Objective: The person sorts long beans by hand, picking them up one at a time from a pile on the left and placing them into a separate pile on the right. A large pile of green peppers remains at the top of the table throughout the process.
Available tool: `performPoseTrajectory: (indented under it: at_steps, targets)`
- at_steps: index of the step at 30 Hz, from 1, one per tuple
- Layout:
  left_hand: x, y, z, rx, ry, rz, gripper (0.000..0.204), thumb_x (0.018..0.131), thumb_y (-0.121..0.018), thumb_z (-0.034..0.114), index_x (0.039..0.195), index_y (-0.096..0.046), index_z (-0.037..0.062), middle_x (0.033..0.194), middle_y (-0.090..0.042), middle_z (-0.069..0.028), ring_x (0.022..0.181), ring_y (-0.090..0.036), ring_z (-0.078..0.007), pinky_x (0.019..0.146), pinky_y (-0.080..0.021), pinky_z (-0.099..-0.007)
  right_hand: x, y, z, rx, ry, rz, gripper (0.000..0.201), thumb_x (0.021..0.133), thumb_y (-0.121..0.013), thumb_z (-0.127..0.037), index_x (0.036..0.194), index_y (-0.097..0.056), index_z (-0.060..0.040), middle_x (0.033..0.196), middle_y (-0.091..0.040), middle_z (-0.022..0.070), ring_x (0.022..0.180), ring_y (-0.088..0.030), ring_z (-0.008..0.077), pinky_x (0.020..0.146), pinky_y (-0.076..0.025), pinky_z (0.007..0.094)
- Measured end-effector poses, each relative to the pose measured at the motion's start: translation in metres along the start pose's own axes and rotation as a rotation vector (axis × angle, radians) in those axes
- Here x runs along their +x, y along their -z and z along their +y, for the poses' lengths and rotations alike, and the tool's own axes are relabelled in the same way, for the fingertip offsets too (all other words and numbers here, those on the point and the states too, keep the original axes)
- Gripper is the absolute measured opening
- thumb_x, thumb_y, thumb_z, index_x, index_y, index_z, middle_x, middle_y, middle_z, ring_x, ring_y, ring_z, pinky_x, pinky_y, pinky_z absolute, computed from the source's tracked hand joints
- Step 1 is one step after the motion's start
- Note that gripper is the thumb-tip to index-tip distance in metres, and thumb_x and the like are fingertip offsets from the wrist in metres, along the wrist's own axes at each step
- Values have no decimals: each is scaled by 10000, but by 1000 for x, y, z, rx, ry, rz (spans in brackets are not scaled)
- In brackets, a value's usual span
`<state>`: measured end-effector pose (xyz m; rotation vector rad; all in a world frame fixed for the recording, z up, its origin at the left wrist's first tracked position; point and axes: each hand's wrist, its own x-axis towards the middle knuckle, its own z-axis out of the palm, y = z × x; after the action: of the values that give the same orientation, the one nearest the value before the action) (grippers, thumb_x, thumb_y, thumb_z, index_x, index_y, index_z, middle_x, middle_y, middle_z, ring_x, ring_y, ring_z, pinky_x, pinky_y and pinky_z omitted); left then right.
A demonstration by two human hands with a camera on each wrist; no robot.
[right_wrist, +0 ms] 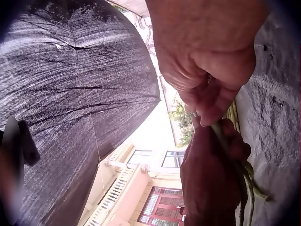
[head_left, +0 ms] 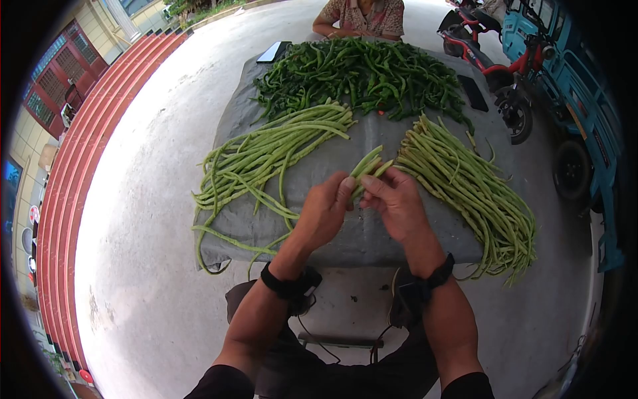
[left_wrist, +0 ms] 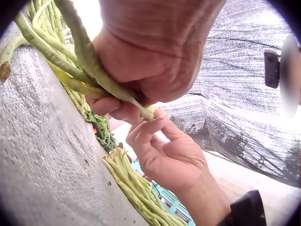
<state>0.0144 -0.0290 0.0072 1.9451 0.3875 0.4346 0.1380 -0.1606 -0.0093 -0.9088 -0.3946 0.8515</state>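
My left hand [head_left: 324, 207] grips a few long beans [head_left: 365, 165] over the middle of the grey-covered table [head_left: 372, 229]. Their stems trail back past the wrist in the left wrist view, where one bean's pale end [left_wrist: 147, 113] sticks out beyond the fingers. At that end, my right hand [head_left: 403, 207] pinches with thumb and fingertips, close against the left hand. In the right wrist view, the fingertips [right_wrist: 210, 113] meet above the left hand, which partly hides the beans. Loose long beans [head_left: 256, 166] lie left of my hands, and a neater bundle of long beans [head_left: 465, 193] lies right.
A heap of green peppers [head_left: 359, 76] covers the table's far side, with a phone [head_left: 274, 52] at its left and a dark phone [head_left: 472, 93] at its right. Across sits a person [head_left: 362, 18]. Red steps [head_left: 100, 159] rise left; a blue vehicle [head_left: 585, 126] stands right.
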Motion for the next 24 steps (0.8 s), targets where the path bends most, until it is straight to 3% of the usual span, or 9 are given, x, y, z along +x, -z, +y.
performPoseTrajectory:
  at_steps: [11, 14, 17, 20, 24]
  targets:
    - [-1, -4, -3, -99, 18, -12, 348, 1146, -517, 313, 1056, -627, -4, 764, -688, -107, 590, -655, -166, 553, -516, -336, 0, -2, 4, -25, 13, -24, 210, 1003, -748, -108, 1179, -711, -1, 934, -684, 10, 774, -649, 80, 690, -613, 268]
    - [0, -5, -7, -121, -27, -13, 335, 1145, -517, 302, 1069, -628, -4, 769, -691, -105, 623, -685, -171, 572, -531, -338, 0, -2, 4, -22, 9, -17, 229, 1008, -741, -113, 1206, -712, 0, 941, -683, 7, 778, -644, 77, 689, -612, 265]
    - [-1, 0, -3, -126, 20, -79, 326, 1156, -512, 288, 1104, -627, -13, 885, -671, -68, 733, -670, -126, 646, -560, -300, 0, 0, 4, -19, 8, -21, 233, 1016, -730, -120, 1214, -713, 0, 930, -680, 8, 773, -644, 78, 689, -612, 265]
    - [0, 3, -1, -102, -1, -91, 318, 1154, -509, 270, 1095, -625, -20, 890, -683, -81, 743, -686, -142, 657, -566, -311, 1, 2, 5, -11, 9, -19, 239, 1022, -721, -126, 1221, -710, 6, 907, -674, 11, 760, -646, 83, 687, -613, 268]
    - [0, 4, -3, -53, -42, -50, 275, 1129, -522, 236, 1047, -622, -6, 817, -739, -136, 684, -748, -231, 615, -558, -362, -1, 1, 0, 6, 13, -22, 252, 1027, -714, -130, 1229, -700, 20, 876, -666, 13, 736, -648, 89, 683, -615, 274]
